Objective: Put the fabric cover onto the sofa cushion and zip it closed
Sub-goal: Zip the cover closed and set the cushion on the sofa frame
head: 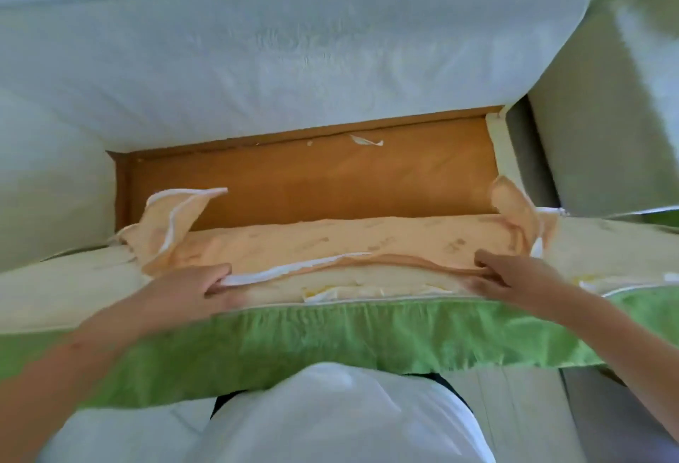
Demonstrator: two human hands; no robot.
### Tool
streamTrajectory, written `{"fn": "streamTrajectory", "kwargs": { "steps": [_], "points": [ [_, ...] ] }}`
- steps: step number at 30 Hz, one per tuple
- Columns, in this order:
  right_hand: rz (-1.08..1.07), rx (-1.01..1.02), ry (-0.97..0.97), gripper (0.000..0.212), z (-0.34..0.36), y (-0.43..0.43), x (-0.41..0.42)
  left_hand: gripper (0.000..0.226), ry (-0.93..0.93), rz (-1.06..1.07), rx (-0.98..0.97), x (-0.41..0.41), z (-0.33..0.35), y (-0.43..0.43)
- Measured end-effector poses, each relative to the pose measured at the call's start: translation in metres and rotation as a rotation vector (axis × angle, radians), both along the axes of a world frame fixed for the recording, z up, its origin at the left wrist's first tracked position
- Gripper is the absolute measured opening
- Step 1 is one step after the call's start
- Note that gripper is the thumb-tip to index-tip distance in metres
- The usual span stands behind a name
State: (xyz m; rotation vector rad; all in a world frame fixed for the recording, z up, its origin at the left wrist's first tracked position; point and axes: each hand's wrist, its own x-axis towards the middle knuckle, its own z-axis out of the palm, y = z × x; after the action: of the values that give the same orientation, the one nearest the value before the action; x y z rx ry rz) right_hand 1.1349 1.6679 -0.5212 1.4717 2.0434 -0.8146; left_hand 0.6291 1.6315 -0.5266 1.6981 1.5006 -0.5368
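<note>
Across the front of the seat opening, the sofa cushion (62, 282) lies flat and pale, with the peach fabric cover (330, 246) bunched on its top middle and corner flaps sticking up at both ends. Left hand (194, 286) pinches the cover's white-trimmed near edge, fingers curled; right hand (514, 279) grips the same edge further right, fingers curled into the fold. Green fabric band (330, 337) runs along the cushion's near side. Behind the cushion, bare orange wooden seat base (312, 179) lies open up to the grey backrest (257, 51). Pale plank floor (514, 407) shows lower right.

pale sofa back (279, 58), wooden seat base (312, 179)
</note>
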Motion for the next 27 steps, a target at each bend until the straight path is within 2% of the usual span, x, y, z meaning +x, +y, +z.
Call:
{"fn": "streamTrajectory", "kwargs": {
  "steps": [2, 4, 5, 7, 9, 11, 13, 16, 20, 22, 24, 27],
  "points": [
    [-0.107, 0.029, 0.056, 0.042, 0.001, -0.013, 0.005, 0.066, -0.039, 0.024, 0.04, 0.005, 0.007, -0.009],
    [0.019, 0.113, 0.031, 0.056, 0.004, -0.009, 0.003, 0.08, -0.006, -0.068, 0.107, 0.005, 0.008, -0.014],
    [0.113, 0.19, 0.008, 0.062, -0.001, -0.009, 0.001, 0.085, 0.039, -0.157, 0.201, 0.007, 0.004, -0.014],
    [0.211, 0.385, 0.011, 0.068, -0.016, -0.015, 0.001, 0.083, 0.121, -0.262, 0.446, 0.012, -0.012, -0.018],
    [0.174, 0.487, 0.038, 0.063, -0.028, -0.023, -0.003, 0.077, 0.129, -0.255, 0.618, 0.016, -0.023, -0.027],
    [0.138, 0.532, 0.059, 0.061, -0.033, -0.025, -0.006, 0.072, 0.122, -0.251, 0.663, 0.018, -0.037, -0.033],
    [0.155, 0.575, 0.061, 0.066, -0.04, -0.027, -0.008, 0.071, 0.134, -0.288, 0.627, 0.017, -0.043, -0.035],
    [0.22, 0.426, 0.026, 0.082, -0.032, -0.012, -0.012, 0.074, 0.098, -0.324, 0.513, 0.014, -0.041, -0.021],
    [0.289, 0.331, 0.035, 0.109, -0.022, 0.032, -0.01, 0.078, -0.018, -0.177, 0.402, 0.007, -0.028, 0.018],
    [0.275, 0.381, 0.071, 0.112, -0.003, 0.06, -0.013, 0.08, -0.029, -0.199, 0.481, -0.002, -0.016, 0.054],
    [0.296, 0.43, 0.048, 0.104, 0.026, 0.092, -0.023, 0.08, 0.0, -0.206, 0.542, -0.01, 0.007, 0.091],
    [0.329, 0.614, 0.013, 0.108, 0.088, 0.14, -0.028, 0.082, 0.054, -0.118, 0.551, -0.009, 0.078, 0.147]
  ]
}}
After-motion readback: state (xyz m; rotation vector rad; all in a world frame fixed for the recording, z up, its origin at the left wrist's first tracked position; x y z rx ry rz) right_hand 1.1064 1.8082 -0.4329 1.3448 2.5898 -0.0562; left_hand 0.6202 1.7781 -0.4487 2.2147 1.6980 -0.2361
